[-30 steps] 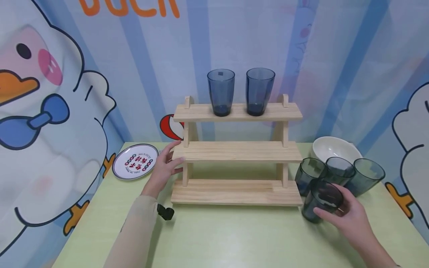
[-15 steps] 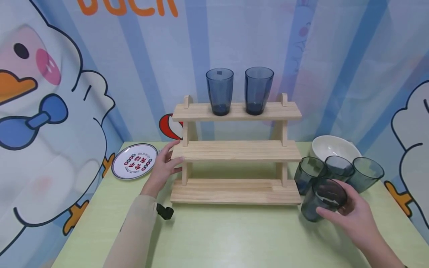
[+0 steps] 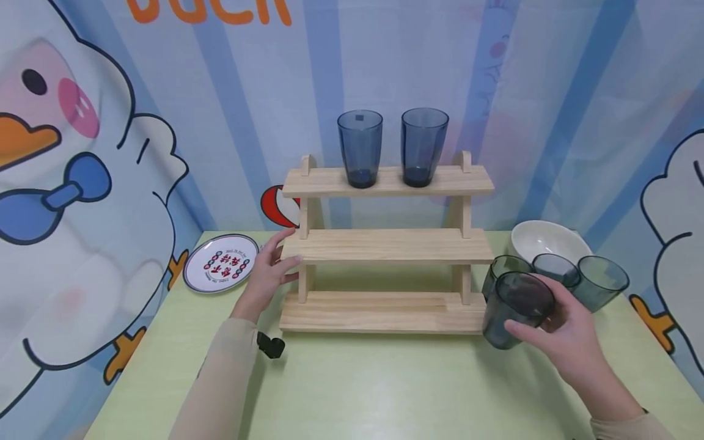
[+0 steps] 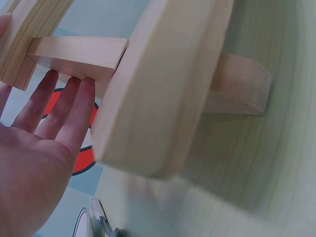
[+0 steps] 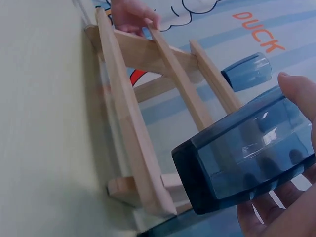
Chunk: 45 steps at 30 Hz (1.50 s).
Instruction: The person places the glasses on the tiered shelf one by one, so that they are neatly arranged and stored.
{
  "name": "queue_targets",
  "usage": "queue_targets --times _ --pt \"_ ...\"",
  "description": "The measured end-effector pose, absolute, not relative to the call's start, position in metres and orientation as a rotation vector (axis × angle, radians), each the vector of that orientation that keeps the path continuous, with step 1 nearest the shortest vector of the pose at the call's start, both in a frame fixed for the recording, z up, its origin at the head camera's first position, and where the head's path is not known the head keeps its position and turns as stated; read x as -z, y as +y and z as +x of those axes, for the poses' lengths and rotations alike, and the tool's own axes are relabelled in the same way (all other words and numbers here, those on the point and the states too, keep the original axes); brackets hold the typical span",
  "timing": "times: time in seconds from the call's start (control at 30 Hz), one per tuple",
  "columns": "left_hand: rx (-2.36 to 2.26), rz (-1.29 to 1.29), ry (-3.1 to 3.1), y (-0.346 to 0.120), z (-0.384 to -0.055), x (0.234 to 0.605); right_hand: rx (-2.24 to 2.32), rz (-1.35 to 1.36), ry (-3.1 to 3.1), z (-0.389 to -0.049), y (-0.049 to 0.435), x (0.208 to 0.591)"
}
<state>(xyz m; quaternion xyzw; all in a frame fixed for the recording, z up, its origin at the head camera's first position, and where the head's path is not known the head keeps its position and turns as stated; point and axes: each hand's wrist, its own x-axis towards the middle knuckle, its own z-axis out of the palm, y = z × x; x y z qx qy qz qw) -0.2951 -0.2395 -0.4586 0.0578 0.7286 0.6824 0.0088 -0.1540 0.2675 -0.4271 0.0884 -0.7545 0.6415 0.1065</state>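
My right hand (image 3: 572, 342) grips a dark blue-grey glass tumbler (image 3: 508, 315), thumb on the near side and fingers round the far side. The tumbler is tilted and raised beside the right end of a three-tier wooden display rack (image 3: 385, 245); the right wrist view shows its thick base (image 5: 190, 177) towards the shelves. At the rack's left end, my left hand (image 3: 264, 284) holds the middle shelf, its fingers (image 4: 74, 113) behind the side strut. Two blue tumblers, one left (image 3: 360, 150) and one right (image 3: 425, 146), stand upright on the top shelf.
Three more tumblers (image 3: 602, 281) cluster right of the rack, the nearest partly hidden by the held one. Behind them sits a white bowl (image 3: 544, 238). A plate with red lettering (image 3: 220, 263) lies at the back left. A duck-print curtain (image 3: 247, 91) backs the table.
My right hand has lifted the tumbler from the table and brought it slightly left and up, towards the rack. My left hand has stayed on the rack.
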Motion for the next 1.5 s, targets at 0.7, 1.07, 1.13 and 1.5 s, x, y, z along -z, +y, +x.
queue_targets --times 0.7,1.07,1.13,1.5 --pt "-2.137 0.176 2.26 -0.236 -0.293 0.456 -1.909 0.42 -2.212 -0.207 0.191 0.379" --pt "-2.128 0.18 2.262 -0.238 -0.294 0.458 -1.95 0.456 -2.191 -0.235 0.149 0.362" --pt "-2.126 0.178 2.262 -0.238 -0.295 0.459 -1.946 0.459 -2.192 -0.241 0.142 0.359" --pt "-2.144 0.172 2.261 -0.239 -0.294 0.458 -1.942 0.527 -2.144 -0.274 0.103 0.351"
